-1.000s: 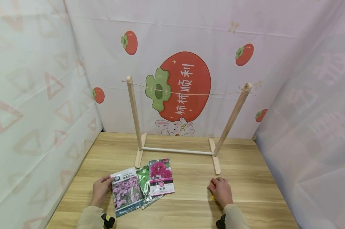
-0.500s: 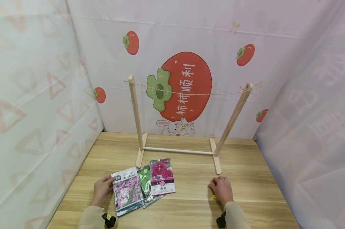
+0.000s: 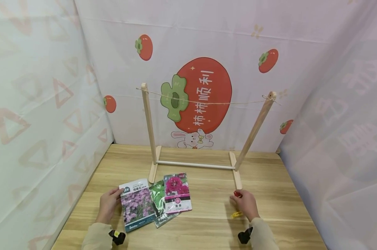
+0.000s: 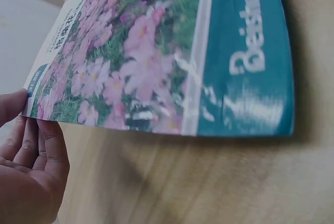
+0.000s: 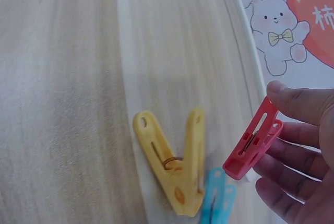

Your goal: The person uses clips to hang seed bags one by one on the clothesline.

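Observation:
My left hand (image 3: pixel 107 206) pinches the upper left edge of a seed packet (image 3: pixel 137 205) printed with pale pink flowers. The thumb lies on its front and the fingers behind. In the left wrist view, the packet's near edge (image 4: pixel 240 134) stands above the wood, with a shadow under it. Between thumb and fingers, my right hand (image 3: pixel 248 205) holds a red clothespin (image 5: pixel 253 143). Close by on the table lie a yellow clothespin (image 5: pixel 166 164) and a light blue clothespin (image 5: pixel 216 195); the head view hides the blue one.
A green-leaf packet (image 3: pixel 159 199) lies partly under a magenta-flower packet (image 3: pixel 177 205), right of the held one. Behind them stands a wooden rack (image 3: pixel 149 128) with thin twine (image 3: pixel 204 103) tied between its posts. White printed cloth (image 3: pixel 244 125) walls the table (image 3: pixel 204 225) in.
The left hand has lifted and tilted the pink-flower packet slightly. My right hand has risen from the table with the red clothespin, and more of the yellow one shows.

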The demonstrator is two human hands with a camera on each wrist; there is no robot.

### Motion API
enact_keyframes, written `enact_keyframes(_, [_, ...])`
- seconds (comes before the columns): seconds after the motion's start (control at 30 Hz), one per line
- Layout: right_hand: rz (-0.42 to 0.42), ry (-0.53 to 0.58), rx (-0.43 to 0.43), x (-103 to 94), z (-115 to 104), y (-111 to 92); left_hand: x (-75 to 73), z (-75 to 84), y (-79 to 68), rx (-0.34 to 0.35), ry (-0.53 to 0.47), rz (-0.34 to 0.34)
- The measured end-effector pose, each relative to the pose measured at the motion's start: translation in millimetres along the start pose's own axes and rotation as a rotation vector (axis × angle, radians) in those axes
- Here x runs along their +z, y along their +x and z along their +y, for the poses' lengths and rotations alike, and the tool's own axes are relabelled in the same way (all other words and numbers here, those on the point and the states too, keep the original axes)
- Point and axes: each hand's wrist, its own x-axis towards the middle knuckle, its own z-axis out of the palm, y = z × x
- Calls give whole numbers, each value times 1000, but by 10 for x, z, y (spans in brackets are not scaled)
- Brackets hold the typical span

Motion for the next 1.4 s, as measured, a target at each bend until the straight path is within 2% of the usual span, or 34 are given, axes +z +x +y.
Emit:
enact_keyframes(0.2, [10, 50, -23, -43, -64, 10, -15, 146, -9, 29, 6, 6])
enact_keyframes(0.43, [13, 100, 4, -76, -151, 29, -10, 248, -9, 33, 10, 8])
enact_keyframes(0.6, [18, 148, -12, -132, -206, 34, 23, 334, -26, 41, 1, 12])
enact_keyframes(0.9, [58, 171, -53, -242, -309, 53, 62, 474, -81, 45, -13, 5])
enact_keyframes(1.2, [89, 195, -54, -334, -410, 106, 138, 597, -73, 75, -39, 39])
enact_keyframes(1.4, [121, 237, -79, -403, -479, 103, 205, 679, -70, 126, -80, 30])
